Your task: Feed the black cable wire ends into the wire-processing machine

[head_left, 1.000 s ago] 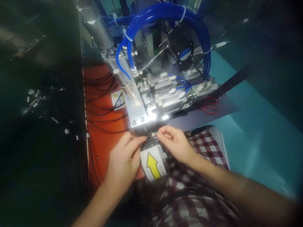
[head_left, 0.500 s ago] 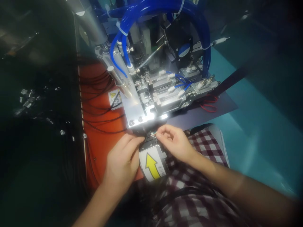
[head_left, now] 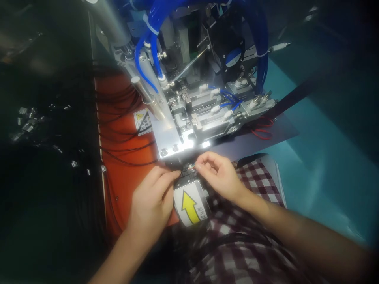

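Note:
My left hand (head_left: 152, 197) is closed in a pinch, thumb and forefinger together at the left side of a small dark fixture (head_left: 187, 179). What sits between those fingertips is too small and hidden to make out. From the right, my right hand (head_left: 220, 175) pinches thin coloured wires (head_left: 193, 166), whose ends lie over the fixture between both hands. Just below the fingertips is a white rounded cover (head_left: 180, 205) with a yellow arrow. A shiny metal plate (head_left: 170, 138) of the machine is right above the hands.
Metal cylinders (head_left: 216, 118) with blue air hoses (head_left: 143, 67) stand behind the plate. Several black cables (head_left: 127, 150) cross the orange base (head_left: 124, 173) on the left. Shiny cable ends (head_left: 28, 122) lie in the dark at far left. A checked cloth (head_left: 257, 179) covers my lap.
The view has shifted slightly, so the machine sits a little differently in it. Both hands keep their pinches at the fixture; the wires at my right fingertips lie at a slightly different angle.

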The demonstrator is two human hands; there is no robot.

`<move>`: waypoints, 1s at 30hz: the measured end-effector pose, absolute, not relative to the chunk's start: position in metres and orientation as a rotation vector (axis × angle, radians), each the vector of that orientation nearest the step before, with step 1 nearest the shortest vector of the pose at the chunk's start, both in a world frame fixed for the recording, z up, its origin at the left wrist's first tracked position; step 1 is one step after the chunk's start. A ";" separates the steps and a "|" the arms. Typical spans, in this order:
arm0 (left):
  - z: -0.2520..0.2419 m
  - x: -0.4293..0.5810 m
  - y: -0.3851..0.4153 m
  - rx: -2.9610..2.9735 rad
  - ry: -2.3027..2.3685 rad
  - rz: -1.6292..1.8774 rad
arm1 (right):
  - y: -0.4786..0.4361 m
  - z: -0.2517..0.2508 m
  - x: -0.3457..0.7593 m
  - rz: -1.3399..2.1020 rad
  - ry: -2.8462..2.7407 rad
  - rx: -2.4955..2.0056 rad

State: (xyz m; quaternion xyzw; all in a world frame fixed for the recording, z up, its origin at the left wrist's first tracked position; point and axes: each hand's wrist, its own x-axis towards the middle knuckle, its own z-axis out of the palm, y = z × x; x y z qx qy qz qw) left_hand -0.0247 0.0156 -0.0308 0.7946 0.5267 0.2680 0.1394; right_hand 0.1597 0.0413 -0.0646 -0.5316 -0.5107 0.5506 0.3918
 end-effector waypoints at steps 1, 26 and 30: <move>-0.031 -0.025 0.015 2.297 1.523 0.777 | 0.041 -0.066 0.159 1.375 -1.315 -1.349; -0.030 -0.029 0.018 2.442 1.479 0.559 | 0.039 -0.057 0.159 1.318 -1.474 -1.429; -0.030 -0.030 0.018 2.493 1.478 0.507 | 0.041 -0.062 0.161 1.463 -1.340 -1.379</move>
